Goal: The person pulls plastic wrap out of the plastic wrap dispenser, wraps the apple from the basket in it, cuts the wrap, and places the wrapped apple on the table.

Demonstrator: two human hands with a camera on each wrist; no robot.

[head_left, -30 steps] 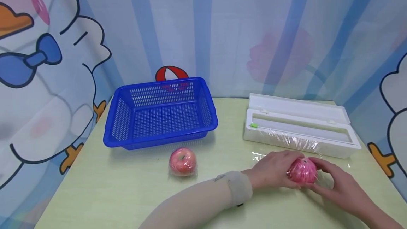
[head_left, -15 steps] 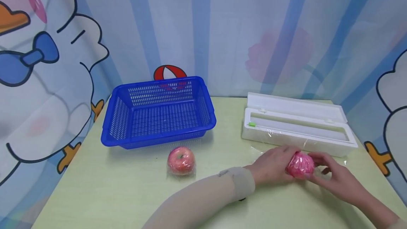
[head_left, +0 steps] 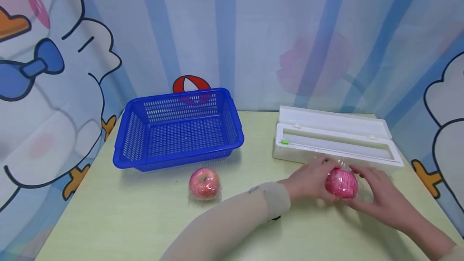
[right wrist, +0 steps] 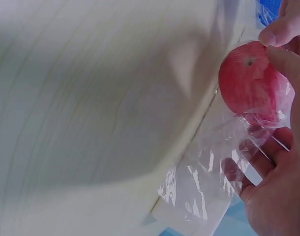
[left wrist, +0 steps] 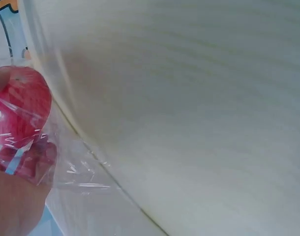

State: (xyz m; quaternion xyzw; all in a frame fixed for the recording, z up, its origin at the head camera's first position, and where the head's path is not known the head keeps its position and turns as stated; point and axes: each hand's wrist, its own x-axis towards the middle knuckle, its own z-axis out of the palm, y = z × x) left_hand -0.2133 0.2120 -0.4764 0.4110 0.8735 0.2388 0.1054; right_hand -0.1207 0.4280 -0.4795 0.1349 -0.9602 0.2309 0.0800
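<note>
A pinkish-red apple, partly covered in clear cling film, is held between both hands in front of the dispenser at the right. My left hand grips its left side, fingers on top and thumb low. On the other side my right hand has its thumb at the apple's lower edge and fingers at the top. Loose cling film spreads out from the apple over the right fingers in the right wrist view. Another apple, wrapped in film, sits on the table left of the left forearm.
Behind the hands stands a white cling film dispenser with its lid up and a green slider. A blue plastic basket is at the back left of the table. A printed curtain closes off the back.
Both hands have turned the held apple, so its top no longer faces the head camera. The film's bright creases across the dispenser's front have faded. The whole head view has shifted slightly.
</note>
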